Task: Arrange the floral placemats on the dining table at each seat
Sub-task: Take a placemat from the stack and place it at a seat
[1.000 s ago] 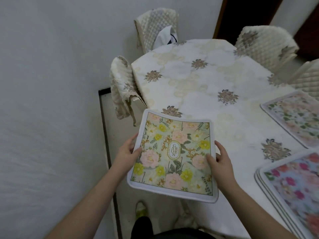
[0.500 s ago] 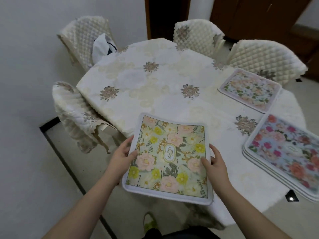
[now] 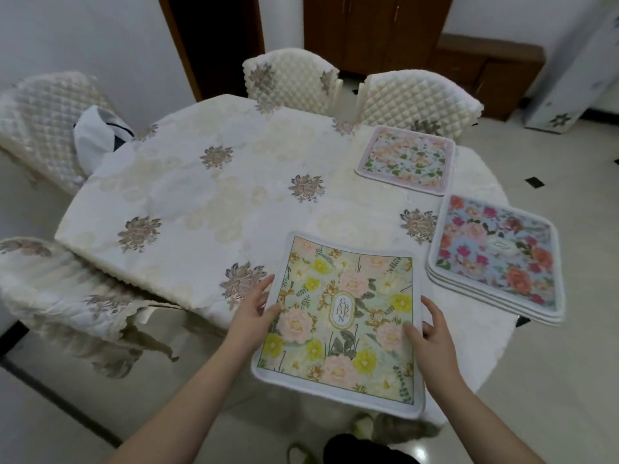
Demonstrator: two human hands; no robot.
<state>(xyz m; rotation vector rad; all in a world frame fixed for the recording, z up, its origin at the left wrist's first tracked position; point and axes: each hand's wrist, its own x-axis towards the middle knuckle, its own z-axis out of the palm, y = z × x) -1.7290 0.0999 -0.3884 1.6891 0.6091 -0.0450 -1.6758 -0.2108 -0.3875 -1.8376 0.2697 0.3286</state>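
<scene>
Quilted cream chairs ring the dining table (image 3: 207, 195): two at its far edge (image 3: 291, 82) (image 3: 418, 98), one at the far left corner (image 3: 43, 118) with a white bag (image 3: 97, 135) leaning on it, and one at the near left corner (image 3: 63, 296) draped in a loose cover. A cream tablecloth with brown flower medallions covers the top. A pale pink placemat (image 3: 407, 160) lies flat at the far right edge. Just nearer, a stack of placemats (image 3: 495, 259) topped by a blue one with red and pink blooms sits at the right edge. The green-and-yellow placemat (image 3: 345, 316), printed with peach peonies, a white border and an oval "GARDEN" label, overhangs the table's near edge. The left hand (image 3: 251, 316) pinches its left side, thumb on top; the right hand (image 3: 432, 336) grips its right side likewise.
</scene>
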